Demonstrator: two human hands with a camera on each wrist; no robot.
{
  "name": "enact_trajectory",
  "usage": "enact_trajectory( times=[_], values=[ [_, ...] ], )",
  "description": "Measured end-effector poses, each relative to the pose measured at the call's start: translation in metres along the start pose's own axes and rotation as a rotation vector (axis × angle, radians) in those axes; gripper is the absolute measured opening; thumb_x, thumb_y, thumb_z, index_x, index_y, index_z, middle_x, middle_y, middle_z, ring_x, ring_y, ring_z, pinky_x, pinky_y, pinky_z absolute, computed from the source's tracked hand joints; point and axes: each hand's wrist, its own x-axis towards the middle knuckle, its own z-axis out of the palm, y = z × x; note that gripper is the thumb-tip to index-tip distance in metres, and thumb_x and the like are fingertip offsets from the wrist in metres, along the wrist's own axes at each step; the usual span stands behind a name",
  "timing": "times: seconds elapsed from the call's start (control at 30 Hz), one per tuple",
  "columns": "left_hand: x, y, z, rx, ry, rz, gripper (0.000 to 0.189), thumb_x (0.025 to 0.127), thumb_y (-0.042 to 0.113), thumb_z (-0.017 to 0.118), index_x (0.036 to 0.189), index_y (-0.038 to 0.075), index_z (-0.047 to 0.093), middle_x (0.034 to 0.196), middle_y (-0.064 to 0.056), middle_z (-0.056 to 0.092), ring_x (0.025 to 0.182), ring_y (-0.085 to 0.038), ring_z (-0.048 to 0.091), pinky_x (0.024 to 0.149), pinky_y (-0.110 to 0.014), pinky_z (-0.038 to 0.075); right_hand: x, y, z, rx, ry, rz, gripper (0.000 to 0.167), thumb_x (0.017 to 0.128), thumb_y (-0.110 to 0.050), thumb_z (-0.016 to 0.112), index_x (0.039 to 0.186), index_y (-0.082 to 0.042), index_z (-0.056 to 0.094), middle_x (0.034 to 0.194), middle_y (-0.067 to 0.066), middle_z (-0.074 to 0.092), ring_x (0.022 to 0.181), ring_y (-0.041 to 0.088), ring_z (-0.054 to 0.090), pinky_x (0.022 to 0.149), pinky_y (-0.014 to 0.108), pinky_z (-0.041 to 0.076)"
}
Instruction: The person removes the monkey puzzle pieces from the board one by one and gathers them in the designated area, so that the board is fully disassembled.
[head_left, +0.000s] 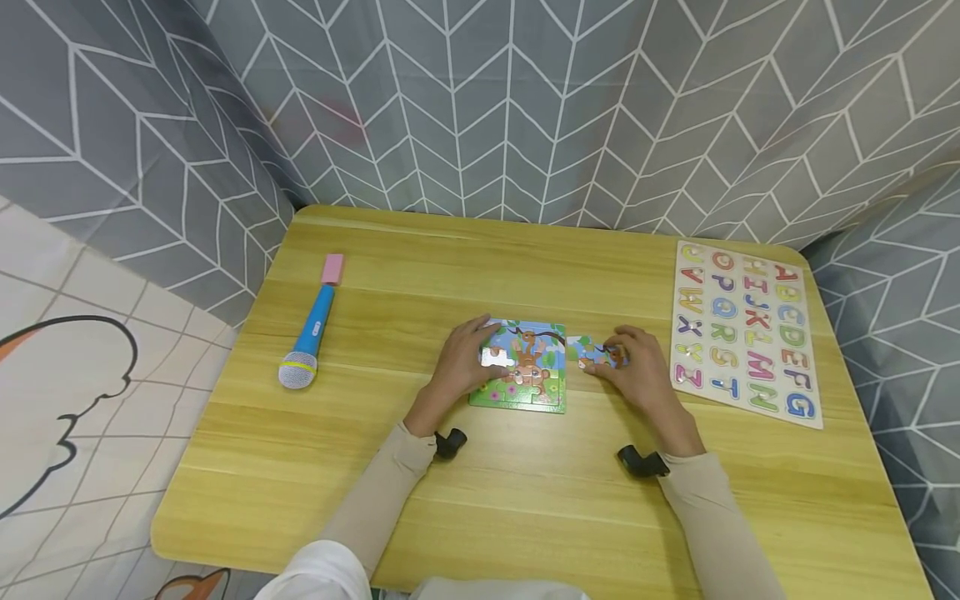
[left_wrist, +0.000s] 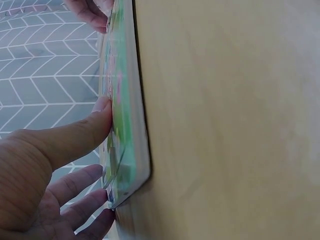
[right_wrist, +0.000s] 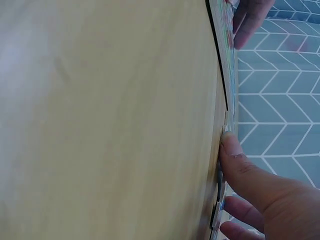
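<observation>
A jigsaw puzzle (head_left: 540, 400) with a cartoon monkey and a green border lies on the table. My left hand (head_left: 463, 360) holds it at its left side, the thumb (left_wrist: 92, 132) on its face and the fingers along its edge. A bright white patch (head_left: 493, 357) shows near that thumb. Just right of the puzzle is a small group of joined puzzle pieces (head_left: 587, 350) showing blue sky and brown. My right hand (head_left: 637, 367) grips these pieces between thumb (right_wrist: 245, 167) and fingers, low at the tabletop; the fingers partly cover them.
An alphabet board (head_left: 738, 400) with colourful letters lies at the right of the table (head_left: 480, 500). To the left are a blue toy microphone (head_left: 313, 325) and a pink block (head_left: 332, 268). A grey patterned curtain (head_left: 480, 108) hangs behind the table.
</observation>
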Motion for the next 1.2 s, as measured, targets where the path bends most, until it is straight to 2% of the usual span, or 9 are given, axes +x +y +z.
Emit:
enact_trajectory(
  times=[0.6, 0.73, 0.87, 1.0, 1.2],
  values=[
    [0.001, -0.001, 0.001, -0.002, -0.008, -0.008, 0.080, 0.079, 0.029, 0.086, 0.148, 0.011, 0.050, 0.163, -0.012, 0.036, 0.152, -0.036, 0.030, 0.126, -0.057, 0.024, 0.005, -0.006, 0.002, -0.008, 0.001, 0.033, 0.053, 0.083, -0.034, 0.083, 0.118, 0.002, 0.067, 0.149, 0.030, 0.046, 0.139, 0.054, 0.037, 0.114, 0.065, 0.035],
    [-0.001, -0.001, 0.000, -0.004, -0.013, -0.010, 0.080, 0.079, 0.029, 0.086, 0.148, 0.011, 0.050, 0.163, -0.011, 0.035, 0.152, -0.035, 0.030, 0.126, -0.056, 0.024, 0.002, -0.011, 0.004, 0.003, 0.034, 0.033, 0.057, 0.084, -0.034, 0.082, 0.123, 0.003, 0.064, 0.149, 0.030, 0.045, 0.138, 0.053, 0.037, 0.114, 0.065, 0.035],
    [-0.002, -0.001, -0.001, -0.005, -0.010, -0.015, 0.079, 0.079, 0.029, 0.086, 0.148, 0.012, 0.050, 0.163, -0.011, 0.035, 0.153, -0.035, 0.030, 0.126, -0.056, 0.024, -0.003, -0.020, 0.008, 0.055, 0.079, -0.013, 0.051, 0.087, -0.026, 0.080, 0.124, 0.006, 0.064, 0.146, 0.030, 0.049, 0.136, 0.052, 0.041, 0.110, 0.066, 0.038],
    [-0.003, -0.001, -0.001, -0.005, -0.010, -0.019, 0.079, 0.080, 0.029, 0.086, 0.148, 0.012, 0.050, 0.164, -0.011, 0.035, 0.153, -0.035, 0.030, 0.126, -0.056, 0.023, -0.009, -0.032, 0.017, 0.079, 0.047, -0.051, 0.044, 0.091, -0.023, 0.076, 0.124, 0.004, 0.066, 0.146, 0.026, 0.052, 0.137, 0.047, 0.042, 0.110, 0.064, 0.040],
    [-0.003, -0.002, -0.001, -0.001, -0.009, -0.019, 0.078, 0.080, 0.029, 0.086, 0.148, 0.012, 0.051, 0.164, -0.012, 0.035, 0.153, -0.034, 0.029, 0.127, -0.056, 0.021, -0.010, -0.046, 0.030, 0.095, 0.007, -0.083, 0.044, 0.091, -0.023, 0.075, 0.126, 0.003, 0.066, 0.145, 0.024, 0.054, 0.138, 0.045, 0.043, 0.113, 0.064, 0.037]
  ],
)
